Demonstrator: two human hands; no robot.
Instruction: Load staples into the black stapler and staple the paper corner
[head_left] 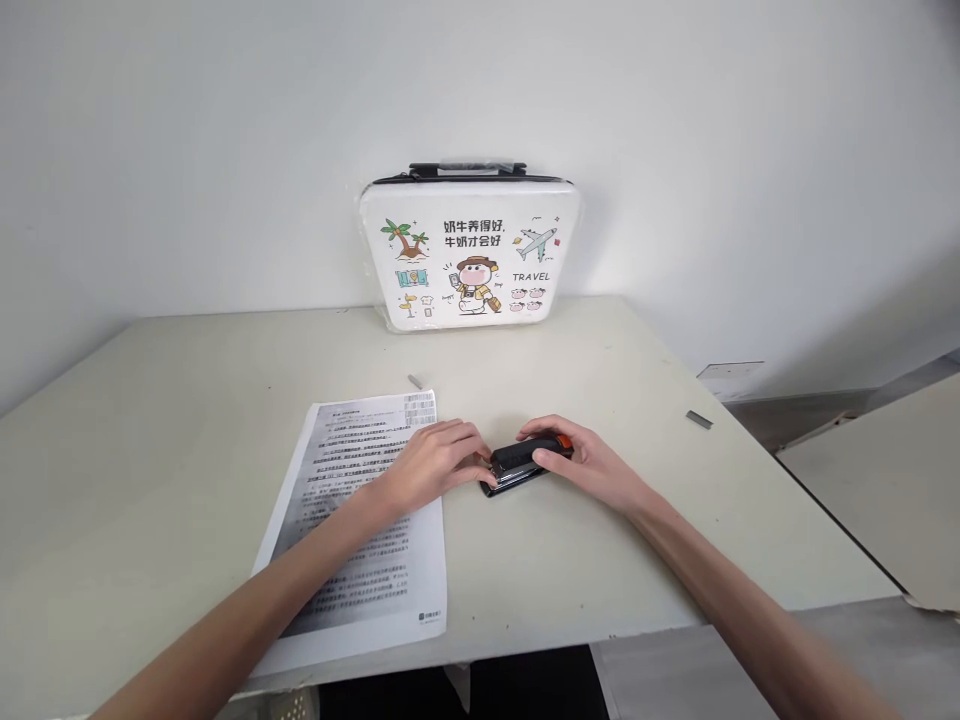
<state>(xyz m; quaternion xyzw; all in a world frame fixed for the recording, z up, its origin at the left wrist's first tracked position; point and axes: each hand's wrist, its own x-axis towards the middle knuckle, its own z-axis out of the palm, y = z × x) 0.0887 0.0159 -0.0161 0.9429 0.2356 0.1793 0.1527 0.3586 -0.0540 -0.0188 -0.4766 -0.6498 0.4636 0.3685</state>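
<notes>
A black stapler with an orange part at its rear end lies on the table between my hands. My right hand is closed around its rear half, thumb on the near side and fingers over the far side. At the stapler's front end, the fingertips of my left hand touch it, thumb and fingers closed toward the nose. Whether they pinch a small part there, I cannot make out. Under my left wrist and forearm lies a printed sheet of paper, partly covered by the arm.
A white case with cartoon travel pictures and a black handle stands against the wall at the back. One small grey strip of staples lies near the table's right edge, and a small grey piece lies above the paper.
</notes>
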